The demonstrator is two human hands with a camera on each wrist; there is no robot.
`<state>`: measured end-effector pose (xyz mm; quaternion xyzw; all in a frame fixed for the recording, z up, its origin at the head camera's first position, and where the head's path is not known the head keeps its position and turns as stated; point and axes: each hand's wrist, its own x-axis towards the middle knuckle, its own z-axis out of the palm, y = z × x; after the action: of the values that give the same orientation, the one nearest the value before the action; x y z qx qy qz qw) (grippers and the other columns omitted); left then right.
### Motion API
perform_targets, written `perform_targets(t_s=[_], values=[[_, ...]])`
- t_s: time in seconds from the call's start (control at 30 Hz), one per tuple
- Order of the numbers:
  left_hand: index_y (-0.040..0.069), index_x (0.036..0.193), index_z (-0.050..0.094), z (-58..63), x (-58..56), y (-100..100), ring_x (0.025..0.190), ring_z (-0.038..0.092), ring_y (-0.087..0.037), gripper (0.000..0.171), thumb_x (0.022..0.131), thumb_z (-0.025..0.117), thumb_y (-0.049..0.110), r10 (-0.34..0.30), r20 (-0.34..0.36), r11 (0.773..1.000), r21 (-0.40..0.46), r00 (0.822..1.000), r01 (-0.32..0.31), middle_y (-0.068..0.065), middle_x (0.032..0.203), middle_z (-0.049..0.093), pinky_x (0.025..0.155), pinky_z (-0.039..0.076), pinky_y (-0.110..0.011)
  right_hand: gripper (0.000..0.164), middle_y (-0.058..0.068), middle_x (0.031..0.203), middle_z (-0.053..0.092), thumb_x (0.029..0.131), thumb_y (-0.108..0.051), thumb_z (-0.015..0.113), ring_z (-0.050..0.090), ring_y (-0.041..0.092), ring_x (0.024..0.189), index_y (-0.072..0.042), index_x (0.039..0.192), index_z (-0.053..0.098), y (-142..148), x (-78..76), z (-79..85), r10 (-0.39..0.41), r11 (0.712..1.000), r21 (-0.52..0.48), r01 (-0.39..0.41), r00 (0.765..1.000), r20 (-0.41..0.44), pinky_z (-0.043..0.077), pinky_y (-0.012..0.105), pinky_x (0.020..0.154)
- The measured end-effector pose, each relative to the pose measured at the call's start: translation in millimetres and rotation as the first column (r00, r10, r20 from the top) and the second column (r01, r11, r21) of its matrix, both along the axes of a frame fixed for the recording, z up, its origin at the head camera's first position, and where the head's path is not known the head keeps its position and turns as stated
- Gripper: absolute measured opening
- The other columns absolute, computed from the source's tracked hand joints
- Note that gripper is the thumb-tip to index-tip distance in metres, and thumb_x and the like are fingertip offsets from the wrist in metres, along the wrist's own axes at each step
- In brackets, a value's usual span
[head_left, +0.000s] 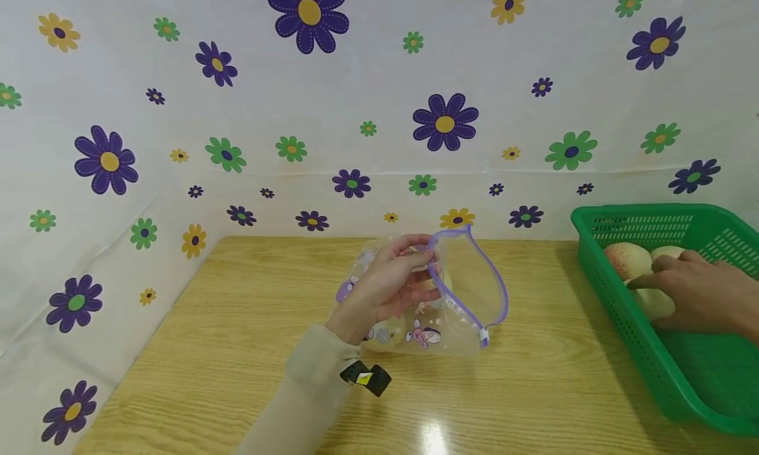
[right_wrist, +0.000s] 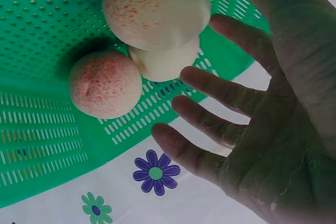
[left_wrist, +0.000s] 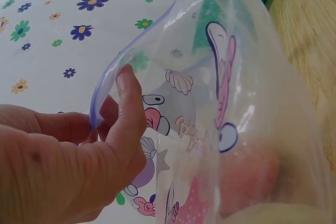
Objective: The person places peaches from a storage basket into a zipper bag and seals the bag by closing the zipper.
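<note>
A clear zip bag (head_left: 450, 323) with a purple rim and cartoon sea prints lies tilted on the table, its mouth spread toward the right. My left hand (head_left: 394, 284) pinches the purple rim between thumb and fingers. Through the plastic, a reddish peach (left_wrist: 249, 171) and a pale round shape show in the left wrist view. Over the green basket (head_left: 617, 330), my right hand (head_left: 705, 294) reaches in with its fingers spread and straight. Its fingertips come right beside the nearest peach (right_wrist: 155, 11). Two more peaches, one blushed peach (right_wrist: 105, 85) and one pale peach (right_wrist: 168, 59), lie behind it.
The basket has slotted walls and stands at the right of the wooden table (head_left: 255, 323). A white sheet (head_left: 379, 86) with purple, green and yellow flowers hangs behind the table and along its left side. A black strap (head_left: 364, 378) sits at the left wrist.
</note>
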<state>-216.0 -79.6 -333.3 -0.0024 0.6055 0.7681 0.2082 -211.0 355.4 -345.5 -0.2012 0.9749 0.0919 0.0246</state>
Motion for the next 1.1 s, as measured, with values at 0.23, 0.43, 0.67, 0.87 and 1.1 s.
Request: perform_targets(t_s=[0.23,0.43,0.67,0.87,1.1], values=[[0.016,0.141,0.052,-1.4,-0.6,0.1,0.083,0.064,-0.010,0.034,0.107,0.051,0.011,0.004,-0.002,1.000,-0.013,1.000,-0.004,0.000,0.101,0.060,0.067,0.064,-0.029,0.062,0.012,0.091,0.057,0.066,-0.043,0.093,0.048,0.033,0.079,-0.008,0.113,0.074,7.9,1.5,-3.1,-0.071,0.997,0.033,0.070,0.997,0.006,0.045,0.052,0.059],[0.016,0.141,0.052,-3.0,-0.9,-0.6,0.083,0.064,-0.010,0.034,0.107,0.051,0.011,0.003,-0.005,1.000,-0.010,1.000,-0.003,0.000,0.101,0.061,0.066,0.064,-0.029,0.059,0.017,0.096,0.058,0.070,-0.034,0.092,0.050,0.041,0.084,-0.002,0.113,0.067,9.1,2.1,-5.2,-0.049,0.989,0.138,0.053,0.998,-0.032,0.044,0.055,0.064],[0.016,0.141,0.052,-4.0,-1.1,-0.5,0.083,0.064,-0.010,0.035,0.107,0.051,0.011,-0.001,-0.009,1.000,-0.015,1.000,0.001,0.000,0.101,0.061,0.067,0.064,-0.030,0.046,0.013,0.087,0.064,0.077,-0.008,0.087,0.055,0.037,0.080,-0.004,0.117,0.065,4.3,3.0,-11.3,0.021,0.960,0.279,0.018,0.990,-0.138,0.051,0.052,0.061],[0.016,0.141,0.053,-4.5,-0.8,-0.4,0.082,0.064,-0.010,0.034,0.107,0.051,0.010,0.002,-0.008,1.000,-0.015,1.000,-0.002,0.000,0.101,0.061,0.067,0.064,-0.030,0.035,0.011,0.085,0.062,0.084,-0.004,0.080,0.050,0.032,0.072,-0.010,0.115,0.066,0.5,3.7,-15.9,0.042,0.969,0.246,0.000,0.985,-0.165,0.047,0.047,0.056],[0.016,0.141,0.053,-5.2,0.1,-0.7,0.082,0.063,-0.010,0.034,0.107,0.051,0.010,0.000,-0.001,1.000,-0.009,1.000,0.000,0.000,0.100,0.061,0.067,0.064,-0.030,0.016,0.013,0.079,0.054,0.083,-0.006,0.077,0.044,0.033,0.069,-0.012,0.083,0.062,-3.6,8.3,-21.1,0.060,0.989,0.146,-0.026,0.970,-0.236,0.042,0.048,0.055]])
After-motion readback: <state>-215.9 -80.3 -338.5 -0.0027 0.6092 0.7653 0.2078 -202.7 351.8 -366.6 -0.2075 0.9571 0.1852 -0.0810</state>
